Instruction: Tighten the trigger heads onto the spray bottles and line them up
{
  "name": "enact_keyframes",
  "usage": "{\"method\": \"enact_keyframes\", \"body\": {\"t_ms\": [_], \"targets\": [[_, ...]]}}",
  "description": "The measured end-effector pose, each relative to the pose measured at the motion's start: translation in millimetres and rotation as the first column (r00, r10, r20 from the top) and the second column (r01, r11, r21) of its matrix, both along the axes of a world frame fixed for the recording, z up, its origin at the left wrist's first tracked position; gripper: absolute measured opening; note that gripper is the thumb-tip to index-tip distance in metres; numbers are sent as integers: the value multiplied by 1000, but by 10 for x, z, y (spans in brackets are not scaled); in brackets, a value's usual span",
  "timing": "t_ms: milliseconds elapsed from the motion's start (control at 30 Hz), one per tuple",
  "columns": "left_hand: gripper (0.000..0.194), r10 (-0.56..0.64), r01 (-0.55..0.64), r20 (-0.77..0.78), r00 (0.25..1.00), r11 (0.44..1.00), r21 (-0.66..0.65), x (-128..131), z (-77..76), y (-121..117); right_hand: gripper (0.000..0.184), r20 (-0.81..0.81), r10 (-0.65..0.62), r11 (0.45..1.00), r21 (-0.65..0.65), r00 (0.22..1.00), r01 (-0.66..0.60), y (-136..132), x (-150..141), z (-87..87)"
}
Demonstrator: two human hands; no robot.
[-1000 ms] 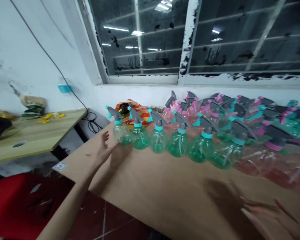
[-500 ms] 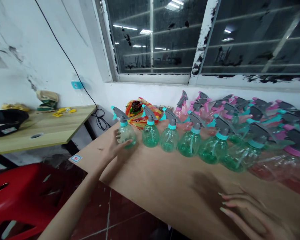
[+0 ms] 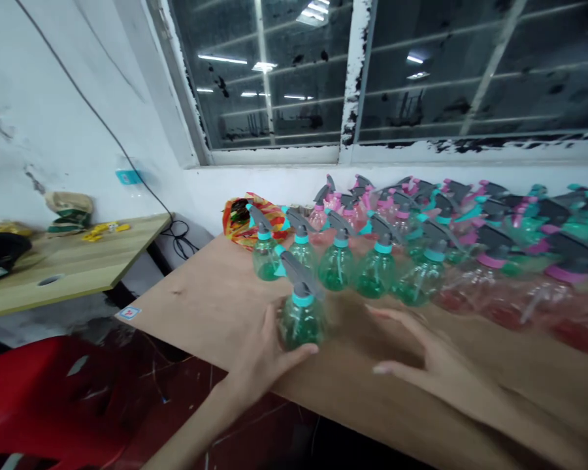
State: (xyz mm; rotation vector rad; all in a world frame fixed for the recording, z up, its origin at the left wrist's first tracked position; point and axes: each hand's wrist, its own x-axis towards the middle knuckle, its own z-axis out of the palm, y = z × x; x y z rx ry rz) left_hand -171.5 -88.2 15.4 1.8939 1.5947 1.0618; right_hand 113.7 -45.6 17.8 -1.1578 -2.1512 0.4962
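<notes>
Seeing a glossy red plastic stool (image 3: 53, 398) at far left, near a pale wood-grain table (image 3: 81, 267), then a red-and-yellow striped bag (image 3: 234, 233) at the back of a flat brown tabletop (image 3: 200, 287). Gripping with the bare left hand (image 3: 262, 356) a round, green-tinted clear plastic spray bottle with turquoise collar and grey trigger head (image 3: 301, 321), curling the fingers along its left side and laying the thumb across its low front. Holding this bottle nearly upright between both hands, before a row of similar green-tinted bottles (image 3: 335, 266). Spreading thumb and fingers of the bare right hand (image 3: 428, 359) apart, open and empty, near the bottle's right side without touching. Seeing, farther right, blurred pink-tinted round plastic spray bottles (image 3: 509, 301) with pink collars.
</notes>
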Motion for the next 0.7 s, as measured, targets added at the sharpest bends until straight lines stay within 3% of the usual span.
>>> {"method": "enact_keyframes", "body": {"t_ms": [100, 200, 300, 400, 567, 700], "targets": [[70, -38, 37, -90, 995, 999, -18, 473, 18, -1, 81, -79, 71, 995, -64, 994, -76, 69, 9, 117], [76, -91, 90, -122, 988, 996, -11, 902, -5, 37, 87, -178, 82, 993, -68, 981, -96, 141, 92, 189], [79, -147, 150, -145, 978, 989, 8, 1271, -92, 97, 79, -304, 64, 996, -34, 950, -78, 175, 216, 236], [84, -195, 203, -181, 964, 979, 30, 1572, -181, 151, 56, -361, -1, 999, -31, 933, -11, 163, 335, 301], [95, -248, 265, -215, 945, 963, 52, 1808, -176, 210, 21, -348, -106, 994, -2, 932, 113, 162, 499, 349], [94, -364, 371, -247, 898, 928, -19, 1706, -107, 281, 14, -364, -85, 992, 51, 927, 111, 248, 590, 306]]}}
